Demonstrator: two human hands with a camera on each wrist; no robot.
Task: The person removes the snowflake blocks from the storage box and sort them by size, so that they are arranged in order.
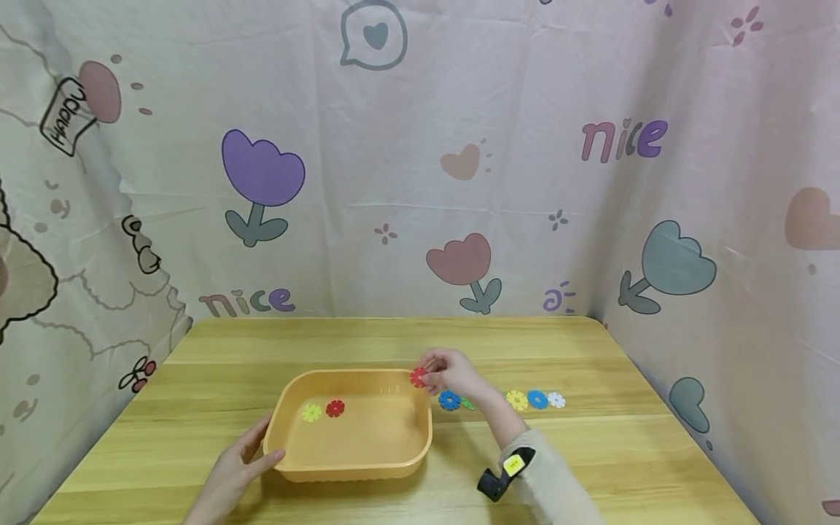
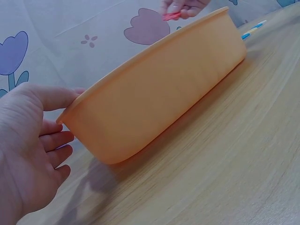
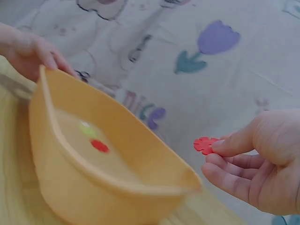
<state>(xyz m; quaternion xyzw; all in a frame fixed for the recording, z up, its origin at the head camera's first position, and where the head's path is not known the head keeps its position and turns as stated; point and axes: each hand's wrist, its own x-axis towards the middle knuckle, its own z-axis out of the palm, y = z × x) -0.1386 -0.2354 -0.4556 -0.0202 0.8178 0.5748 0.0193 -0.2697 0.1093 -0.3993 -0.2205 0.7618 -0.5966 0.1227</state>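
Note:
My left hand (image 1: 231, 467) grips the left end of an orange-yellow plastic basin (image 1: 351, 467), thumb over the rim and the other fingers along the outer wall. My right hand (image 1: 453, 373) pinches a red snowflake building disc (image 3: 205, 145) between thumb and fingertips. In the head view that disc overlaps the basin's far right corner; the right wrist view shows it above rim height. Inside the basin lie a yellow-green disc (image 1: 311, 413) and another red disc (image 1: 335, 408), side by side towards the left.
Right of the basin, a row of discs lies on the wooden table (image 1: 630, 452): a blue disc (image 1: 449, 400), a green disc (image 1: 467, 403) partly behind my forearm, a yellow disc (image 1: 517, 399), another blue disc (image 1: 538, 399) and a white disc (image 1: 556, 399). A printed curtain (image 1: 394, 146) hangs behind.

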